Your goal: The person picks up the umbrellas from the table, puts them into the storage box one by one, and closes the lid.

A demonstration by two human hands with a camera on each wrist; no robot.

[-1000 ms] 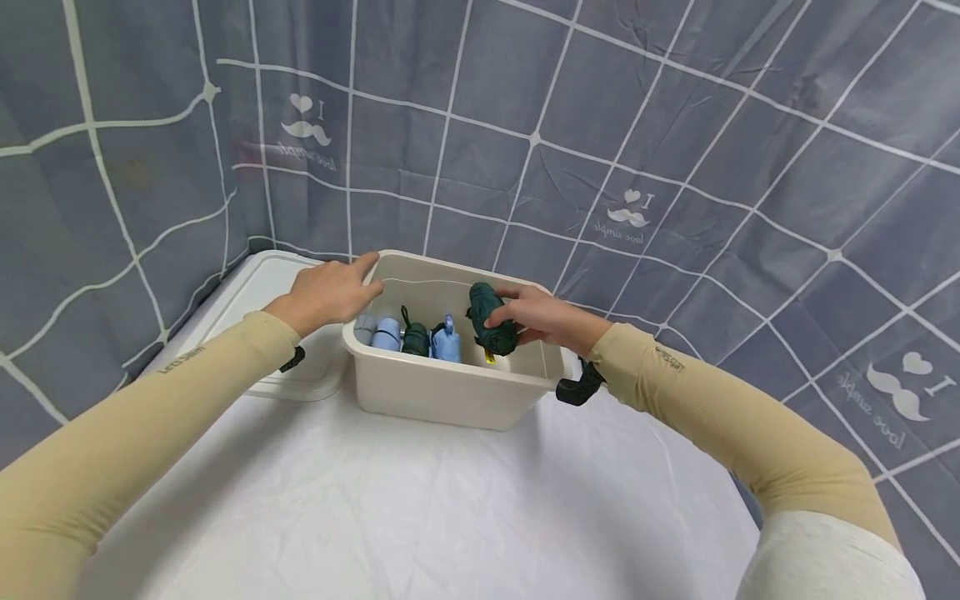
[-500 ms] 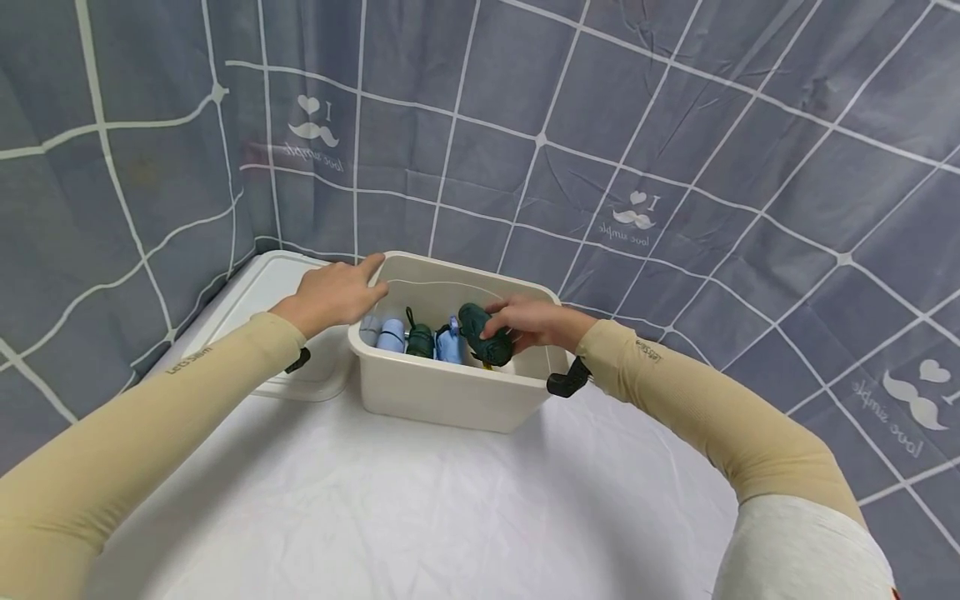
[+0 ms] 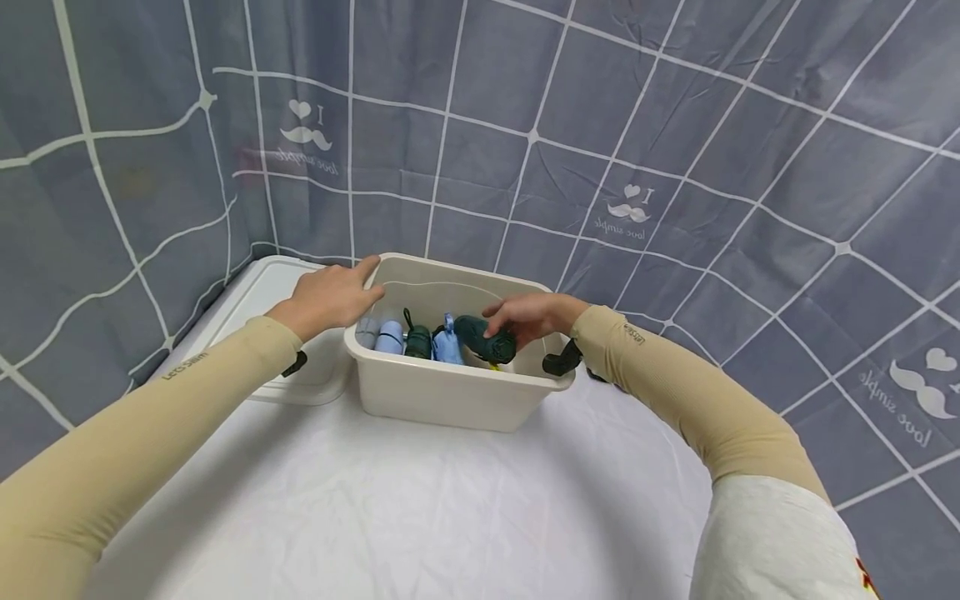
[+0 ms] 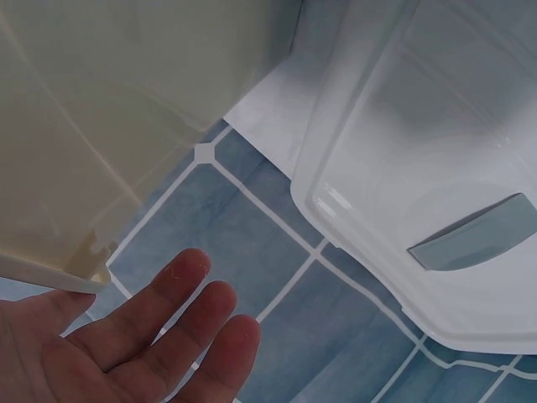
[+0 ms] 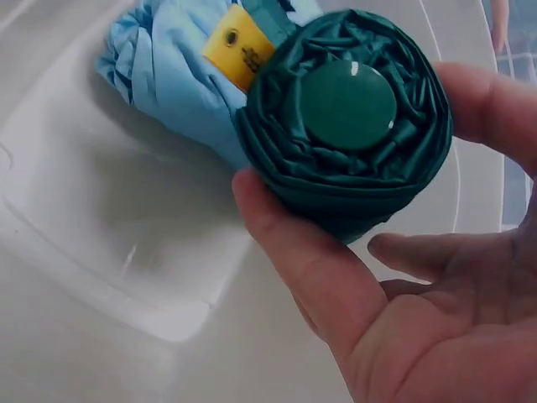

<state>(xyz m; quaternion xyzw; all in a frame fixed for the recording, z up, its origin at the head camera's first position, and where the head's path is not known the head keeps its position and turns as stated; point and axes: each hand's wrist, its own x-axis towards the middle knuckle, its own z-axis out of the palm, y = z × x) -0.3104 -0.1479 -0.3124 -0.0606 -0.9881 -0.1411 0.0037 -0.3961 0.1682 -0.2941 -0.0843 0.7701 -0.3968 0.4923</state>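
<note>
Inside cream rectangular plastic bin (image 3: 442, 402), my right hand (image 3: 528, 316) pinches dark-green rolled-fabric cylinder (image 3: 483, 337); left hand (image 3: 328, 295), straight-fingered, touches rim (image 3: 450, 367).

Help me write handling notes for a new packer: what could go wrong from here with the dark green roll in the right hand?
The right hand holds the dark green roll close beside the light blue bundle, so pushing down could squash that bundle. The yellow tag between the two might get caught or folded under. The left hand touches only one end of the bin, which might slide on the white cloth if bumped.
</note>
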